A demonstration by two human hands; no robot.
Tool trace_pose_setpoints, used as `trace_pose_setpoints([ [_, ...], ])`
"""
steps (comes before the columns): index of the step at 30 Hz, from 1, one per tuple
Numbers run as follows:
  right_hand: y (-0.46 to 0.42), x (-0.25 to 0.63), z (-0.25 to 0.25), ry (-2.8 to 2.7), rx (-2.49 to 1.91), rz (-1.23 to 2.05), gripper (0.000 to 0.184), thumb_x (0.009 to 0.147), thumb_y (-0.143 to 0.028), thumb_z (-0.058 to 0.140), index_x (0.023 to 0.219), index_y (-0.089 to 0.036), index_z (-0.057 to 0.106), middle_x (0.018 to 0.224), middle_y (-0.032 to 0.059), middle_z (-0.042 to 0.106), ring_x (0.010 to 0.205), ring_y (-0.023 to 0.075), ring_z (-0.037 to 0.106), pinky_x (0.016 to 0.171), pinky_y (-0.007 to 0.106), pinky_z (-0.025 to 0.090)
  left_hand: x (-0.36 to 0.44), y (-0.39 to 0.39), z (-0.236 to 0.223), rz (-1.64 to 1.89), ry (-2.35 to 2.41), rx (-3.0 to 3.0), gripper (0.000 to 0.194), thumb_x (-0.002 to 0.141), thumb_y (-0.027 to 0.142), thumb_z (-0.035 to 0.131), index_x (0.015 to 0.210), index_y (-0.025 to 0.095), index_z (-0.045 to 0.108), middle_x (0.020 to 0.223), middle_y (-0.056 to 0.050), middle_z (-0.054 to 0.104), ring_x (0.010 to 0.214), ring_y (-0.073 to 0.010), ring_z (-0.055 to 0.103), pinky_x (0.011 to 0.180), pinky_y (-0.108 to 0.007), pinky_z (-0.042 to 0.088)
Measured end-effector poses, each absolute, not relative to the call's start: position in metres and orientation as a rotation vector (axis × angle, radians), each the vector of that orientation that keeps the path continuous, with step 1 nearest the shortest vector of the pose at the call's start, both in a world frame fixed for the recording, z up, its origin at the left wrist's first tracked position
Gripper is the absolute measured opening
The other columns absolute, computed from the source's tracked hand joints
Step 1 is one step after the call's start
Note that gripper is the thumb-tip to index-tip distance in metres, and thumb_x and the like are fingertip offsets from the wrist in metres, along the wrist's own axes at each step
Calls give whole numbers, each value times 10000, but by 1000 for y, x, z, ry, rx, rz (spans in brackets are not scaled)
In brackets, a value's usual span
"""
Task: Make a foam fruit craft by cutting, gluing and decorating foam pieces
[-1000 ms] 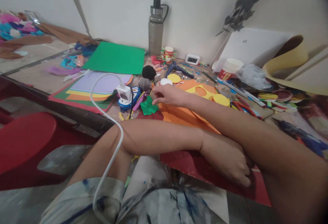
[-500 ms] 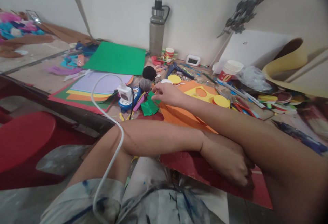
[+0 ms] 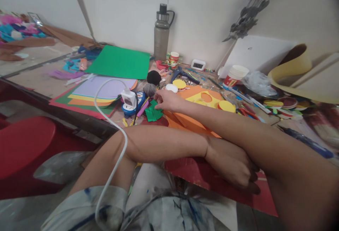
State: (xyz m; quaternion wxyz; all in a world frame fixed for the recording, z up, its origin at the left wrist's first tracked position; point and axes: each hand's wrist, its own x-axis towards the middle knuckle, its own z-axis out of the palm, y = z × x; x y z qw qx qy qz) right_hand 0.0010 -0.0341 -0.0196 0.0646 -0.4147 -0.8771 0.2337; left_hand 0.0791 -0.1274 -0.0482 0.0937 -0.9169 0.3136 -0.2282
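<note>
My forearms cross over the table edge. My right hand (image 3: 169, 99), reaching in from the right, is at a small cut piece of green paper (image 3: 153, 112). Its bent fingers and thumb are a little apart at the paper's upper edge, beside a grey fuzzy ball (image 3: 150, 89); no firm grip shows. My left hand (image 3: 233, 164) lies curled over a dark red board (image 3: 190, 169) near my lap. Part of it is under my right forearm, and whatever its fingers hold is hidden. Orange sheets (image 3: 185, 125) and a yellow sheet with round cut-outs (image 3: 205, 97) lie beneath my right arm.
A white cable (image 3: 119, 158) runs from a charger (image 3: 128, 98) on a blue power strip across my left arm. Coloured sheets and a green sheet (image 3: 122, 61) lie left. A bottle (image 3: 161, 35), paper cups (image 3: 234, 76) and scissors-like tools stand or lie behind. A red stool (image 3: 23, 150) is at left.
My right hand has moved slightly down and left, closer to the green paper piece. My left hand stays curled on the red board. The view has shifted slightly.
</note>
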Motion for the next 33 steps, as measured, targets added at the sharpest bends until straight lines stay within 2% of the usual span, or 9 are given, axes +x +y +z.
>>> trace_pose_setpoints([
  [6,-32,8,-9,-2500,-1256,792,124,815,-136,800,875,-144,692,815,-5,687,725,106,574,665,228,410,78,-126,-50,-760,950,-2698,273,919,107,602,842,301,777,788,-31,778,779,-167,734,661,-305,544],
  [10,-31,37,10,-2186,-1252,1028,148,838,-86,714,773,-170,611,688,-36,616,612,82,532,604,218,398,76,-129,-45,-510,800,-2872,257,983,159,571,905,265,792,929,-59,813,894,-168,755,583,-318,479],
  [13,-33,83,22,-1900,-1271,1068,149,829,-77,696,791,-183,598,619,-47,588,551,83,507,539,211,369,74,-129,-40,-435,764,-2951,324,1060,208,478,973,233,789,941,-80,804,896,-151,735,639,-301,472],
  [16,-43,143,24,-1696,-1300,1009,140,807,-106,720,800,-185,605,568,-64,544,507,79,457,487,209,313,68,-121,-32,-665,409,-3099,399,1085,412,465,863,215,732,932,-91,776,926,-169,700,716,-293,477],
  [22,-75,232,6,-1359,-1305,968,225,764,-192,801,776,-195,577,572,-89,506,467,57,385,468,211,269,51,-77,0,-1513,-946,-2934,150,1009,295,588,923,195,660,1028,-103,726,990,-199,641,883,-314,496],
  [24,-79,240,4,-1346,-1313,942,237,771,-210,808,772,-198,572,561,-94,491,457,52,358,462,213,253,50,-62,7,-1587,-1211,-2907,148,977,299,646,894,177,644,979,-83,719,924,-173,631,838,-281,489],
  [27,-80,237,6,-1409,-1294,940,221,782,-224,808,777,-192,590,555,-91,490,471,53,374,470,208,266,50,-50,7,-1453,-1537,-3078,165,945,309,692,888,159,652,873,-43,710,773,-122,613,709,-229,465],
  [30,-80,231,7,-1480,-1289,946,220,784,-216,806,748,-187,591,539,-88,485,489,59,405,482,204,285,50,-48,3,-1288,-1720,-3296,111,897,248,722,887,149,672,738,-10,687,602,-84,565,570,-204,406],
  [33,-79,229,6,-1496,-1304,921,207,812,-175,776,718,-181,592,535,-75,501,495,64,433,491,207,300,47,-49,3,-1318,-1803,-3382,124,875,212,726,803,145,650,595,14,628,479,-56,482,490,-196,346],
])
